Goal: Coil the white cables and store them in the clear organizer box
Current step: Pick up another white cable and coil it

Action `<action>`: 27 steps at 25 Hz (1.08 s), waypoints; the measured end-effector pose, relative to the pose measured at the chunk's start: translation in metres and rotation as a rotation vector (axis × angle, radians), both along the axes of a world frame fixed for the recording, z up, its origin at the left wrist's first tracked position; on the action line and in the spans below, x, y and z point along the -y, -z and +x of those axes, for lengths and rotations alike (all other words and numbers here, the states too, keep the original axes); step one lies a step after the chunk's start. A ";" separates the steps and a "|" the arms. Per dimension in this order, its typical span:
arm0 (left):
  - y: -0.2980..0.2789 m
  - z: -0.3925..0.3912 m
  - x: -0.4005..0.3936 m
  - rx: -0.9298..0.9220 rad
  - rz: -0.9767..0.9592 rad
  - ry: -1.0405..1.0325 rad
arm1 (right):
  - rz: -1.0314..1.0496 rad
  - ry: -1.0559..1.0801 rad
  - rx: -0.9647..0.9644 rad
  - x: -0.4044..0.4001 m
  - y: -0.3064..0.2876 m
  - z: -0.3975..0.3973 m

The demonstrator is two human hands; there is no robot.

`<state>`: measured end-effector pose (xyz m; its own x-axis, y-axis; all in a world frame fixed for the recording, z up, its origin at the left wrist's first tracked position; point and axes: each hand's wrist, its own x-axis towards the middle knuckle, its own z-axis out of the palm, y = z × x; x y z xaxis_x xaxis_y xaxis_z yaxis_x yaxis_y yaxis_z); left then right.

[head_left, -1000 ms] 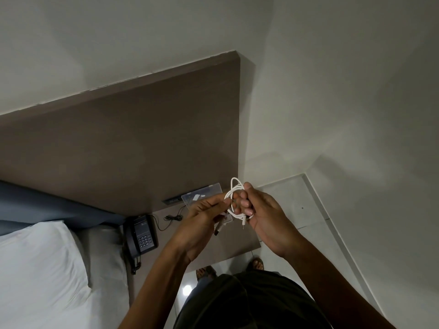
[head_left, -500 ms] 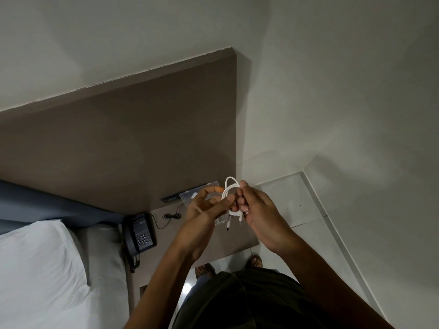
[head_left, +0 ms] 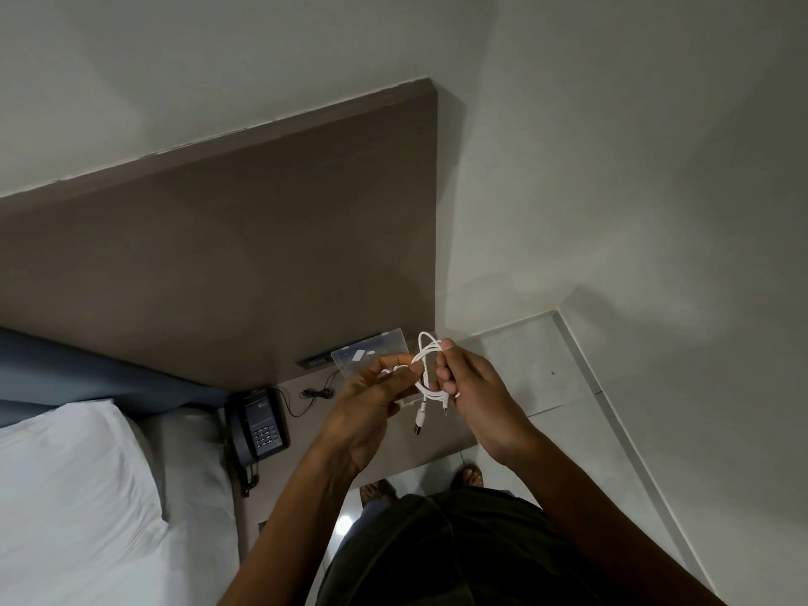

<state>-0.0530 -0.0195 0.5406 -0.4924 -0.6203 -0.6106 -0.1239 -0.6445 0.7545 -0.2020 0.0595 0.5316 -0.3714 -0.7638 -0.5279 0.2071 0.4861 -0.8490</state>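
We hold the white cable (head_left: 426,369) in the air between both hands, its small coil standing roughly upright with the two plug ends hanging below. Our right hand (head_left: 474,389) pinches the coil's right side, while our left hand (head_left: 371,400) closes thumb and fingers on its left edge. The clear organizer box (head_left: 371,351) lies just behind the left hand on the bedside shelf (head_left: 437,439), so we judge that hand nearer for setting the coil in.

Coiled white cable (head_left: 426,369) between both hands' fingers (head_left: 441,373).
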 end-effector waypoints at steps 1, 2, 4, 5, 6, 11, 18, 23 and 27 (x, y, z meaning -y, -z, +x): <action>0.001 0.000 0.000 0.000 0.050 -0.001 | -0.002 -0.012 -0.004 0.001 0.000 0.001; 0.001 -0.001 0.001 -0.003 0.097 0.004 | 0.000 -0.024 -0.015 0.003 -0.001 0.003; 0.002 -0.002 0.003 -0.012 0.147 0.014 | 0.017 -0.031 0.006 0.007 0.000 0.006; 0.003 -0.002 0.003 -0.026 0.148 0.019 | 0.028 -0.025 0.028 0.008 0.001 0.008; 0.003 -0.003 0.002 -0.046 0.141 0.030 | 0.032 -0.022 0.035 0.009 0.002 0.009; 0.007 0.000 0.003 -0.020 -0.092 0.065 | 0.011 -0.005 0.038 0.011 0.003 0.017; 0.013 0.005 0.009 0.165 -0.620 0.110 | 0.026 0.004 0.031 0.011 0.012 0.009; 0.011 0.009 0.011 0.175 -0.742 0.211 | -0.027 -0.032 0.031 0.012 0.020 0.008; 0.017 0.011 0.020 0.130 -0.678 0.284 | -0.018 -0.052 0.042 0.015 0.034 0.002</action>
<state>-0.0421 -0.0400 0.5232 -0.6400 -0.7410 -0.2032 -0.3315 0.0277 0.9431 -0.1999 0.0440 0.4978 -0.3093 -0.7911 -0.5277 0.2175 0.4814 -0.8491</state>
